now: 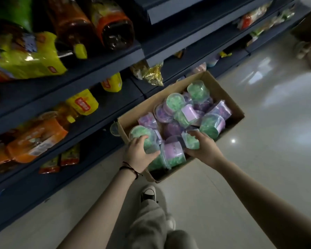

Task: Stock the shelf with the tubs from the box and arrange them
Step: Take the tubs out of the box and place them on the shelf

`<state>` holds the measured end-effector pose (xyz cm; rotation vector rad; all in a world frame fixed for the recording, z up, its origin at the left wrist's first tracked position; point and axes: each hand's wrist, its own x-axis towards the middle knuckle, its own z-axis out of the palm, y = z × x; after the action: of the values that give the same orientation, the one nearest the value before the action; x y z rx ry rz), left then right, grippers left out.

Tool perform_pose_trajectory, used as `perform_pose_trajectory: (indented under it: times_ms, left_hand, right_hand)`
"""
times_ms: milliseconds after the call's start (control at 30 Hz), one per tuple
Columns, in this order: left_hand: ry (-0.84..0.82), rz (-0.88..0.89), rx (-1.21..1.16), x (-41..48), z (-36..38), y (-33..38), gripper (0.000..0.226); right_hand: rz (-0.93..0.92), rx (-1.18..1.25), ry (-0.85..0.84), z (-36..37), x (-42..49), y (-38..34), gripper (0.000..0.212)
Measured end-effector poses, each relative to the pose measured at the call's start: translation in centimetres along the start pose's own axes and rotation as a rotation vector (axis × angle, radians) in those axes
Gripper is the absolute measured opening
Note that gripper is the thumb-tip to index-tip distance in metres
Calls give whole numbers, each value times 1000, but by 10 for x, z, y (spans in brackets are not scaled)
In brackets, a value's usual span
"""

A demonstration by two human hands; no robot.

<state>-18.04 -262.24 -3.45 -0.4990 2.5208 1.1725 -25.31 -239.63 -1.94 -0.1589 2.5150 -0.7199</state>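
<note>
The box (238, 112) is sitting on the floor (258, 168) beside the shelf (126, 97), tubs heaped inside. The left grip (141, 151) is clasping a green tub (137, 133) with curled fingers. The right grip (203, 148) is clasping a second green tub (191, 141). Advice: lift each straight up, clearing neighbouring tubs.

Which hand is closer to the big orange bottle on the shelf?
Left. The left hand grips a green tub at the box edge nearest the orange bottle. The right hand holds a second tub farther away, across the box.
</note>
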Motion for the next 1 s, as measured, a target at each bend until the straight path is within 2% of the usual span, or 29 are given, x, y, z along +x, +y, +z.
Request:
perform_pose_trajectory:
  times_ms: [133,333,433,533,700,800,933,1000]
  left_hand:
    - [-144,23,9,41,58,-2,86]
    - [-234,91,278,85,120,-16,118]
    - [-279,140,521,92,128,-25,118]
    - [-230,155,525,93,129,-26,114]
    - [-119,-9,264,97,125,-13,109]
    - [-161,86,339,114,119,-4,109]
    - [-233,137,329,139,120,-2,110]
    - [-252,119,251,145,126,-2,110]
  right_hand:
    - [-51,-159,-130,4,61,39,81]
    - [-158,-483,-402,20,130,87,106]
    - [-271,-673,-453,27,148,102,115]
    - [-335,-749,-459,27,155,107,119]
    - [-318,-643,-325,14,158,108,115]
    - [-251,-527,-233,6,152,108,113]
    - [-47,-153,-26,9,135,116,107]
    - [92,0,38,13,128,126,103]
